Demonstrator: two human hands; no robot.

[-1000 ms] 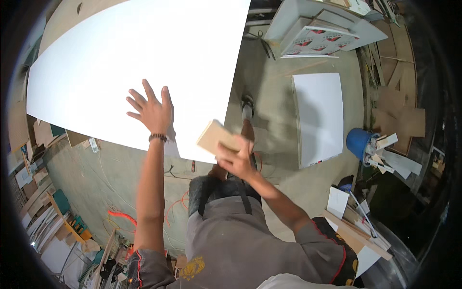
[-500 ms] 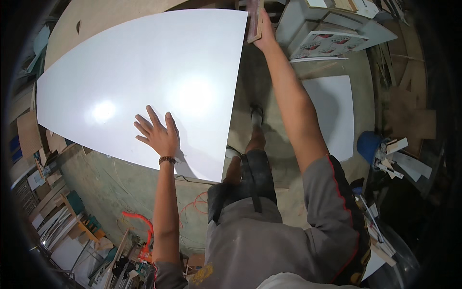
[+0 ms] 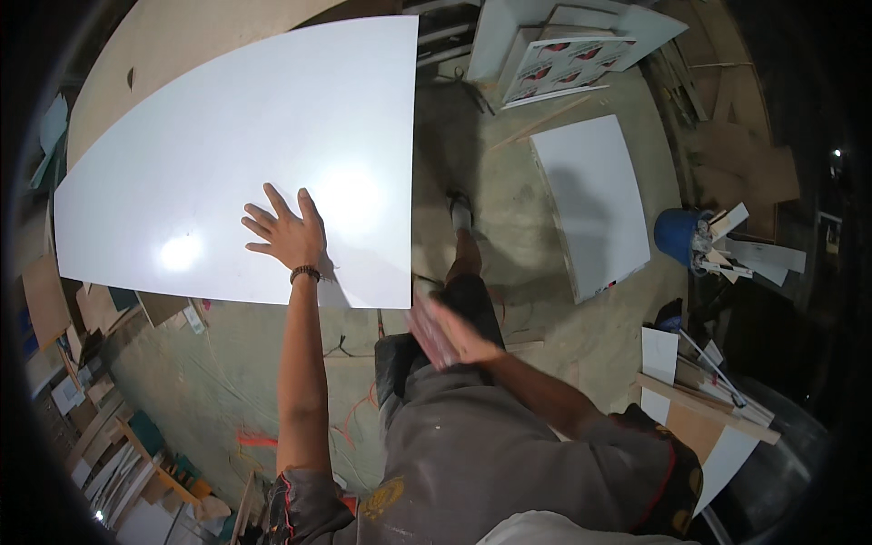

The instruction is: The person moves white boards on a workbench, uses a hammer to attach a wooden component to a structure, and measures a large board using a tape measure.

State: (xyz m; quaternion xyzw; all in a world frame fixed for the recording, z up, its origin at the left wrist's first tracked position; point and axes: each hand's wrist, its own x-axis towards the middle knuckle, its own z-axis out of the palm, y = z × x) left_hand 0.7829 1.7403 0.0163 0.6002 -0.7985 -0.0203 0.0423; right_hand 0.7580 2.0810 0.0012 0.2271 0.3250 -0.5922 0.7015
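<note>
A large glossy white panel (image 3: 227, 118) lies flat in front of me. My left hand (image 3: 291, 238) rests on it, fingers spread and palm down, near its close edge. In my right hand (image 3: 465, 334) is a flat, reddish-brown sanding block (image 3: 431, 332), somewhat blurred by motion. The block is by the panel's near right corner, close to my body. Whether it touches the panel's edge I cannot tell.
A tan board (image 3: 109, 118) lies under the panel's far side. To the right, a white board (image 3: 595, 204) is on the floor, with a blue bucket (image 3: 677, 236) of offcuts beyond it. Leaning panels (image 3: 554, 73) stand at the far right. Red cord (image 3: 356, 418) trails across the floor.
My right hand has drawn the sanding block from the panel's far right corner to the near one along the right edge. My left hand stays spread on the panel.
</note>
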